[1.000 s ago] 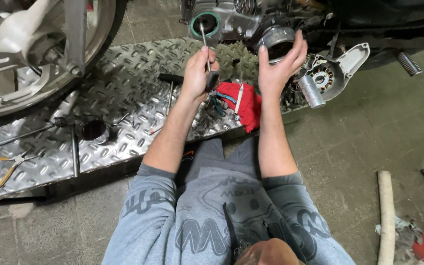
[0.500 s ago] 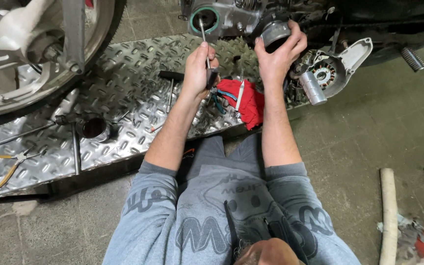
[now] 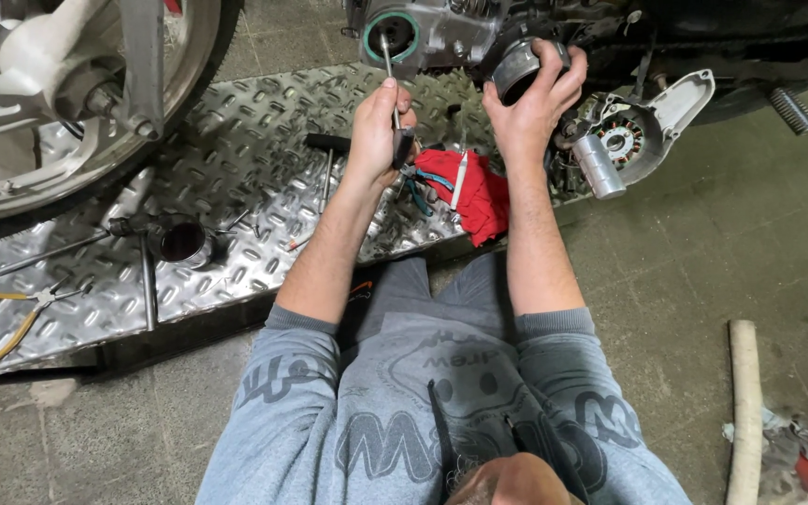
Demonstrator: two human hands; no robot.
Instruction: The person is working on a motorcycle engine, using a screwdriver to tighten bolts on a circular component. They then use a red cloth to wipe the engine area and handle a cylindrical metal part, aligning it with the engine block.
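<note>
1. Left hand point(image 3: 378, 131): closed in a fist around the dark handle of a screwdriver point(image 3: 391, 73), thumb on top, thin metal shaft running up and away toward the engine case point(image 3: 441, 33).
2. Screwdriver tip: at the round opening with the green ring point(image 3: 392, 30) on the left end of the engine case; contact too small to tell.
3. Right hand point(image 3: 530, 103): fingers curled partly round a dark cylindrical metal part point(image 3: 519, 70), thumb on its near side, open end facing down; pressed against the engine case, just right of the green ring.
4. Below the engine case, between the two forearms: red rag point(image 3: 469, 192) on the diamond-plate ramp point(image 3: 236, 140), with a small tool with a pale shaft point(image 3: 459, 178) and blue-handled pliers point(image 3: 423, 182) lying on it.
5. Right of the engine case: removed side cover with stator windings point(image 3: 628, 140), tilted, a silver cylinder point(image 3: 598, 166) leaning against it.
6. Well left of the engine case: motorcycle wheel point(image 3: 67, 93) standing on the ramp.
7. Left and below the engine case, on the ramp: T-handle wrench point(image 3: 327, 159), dark round cup-shaped part point(image 3: 182, 241), long bar tool point(image 3: 146, 281), yellow-handled pliers point(image 3: 21, 318).
8. Far below-right of the engine case, on the concrete floor point(image 3: 703, 262): pale tube point(image 3: 745, 411).
9. Grey printed sweatshirt, sleeves point(image 3: 301, 346) pushed up to the elbows.
</note>
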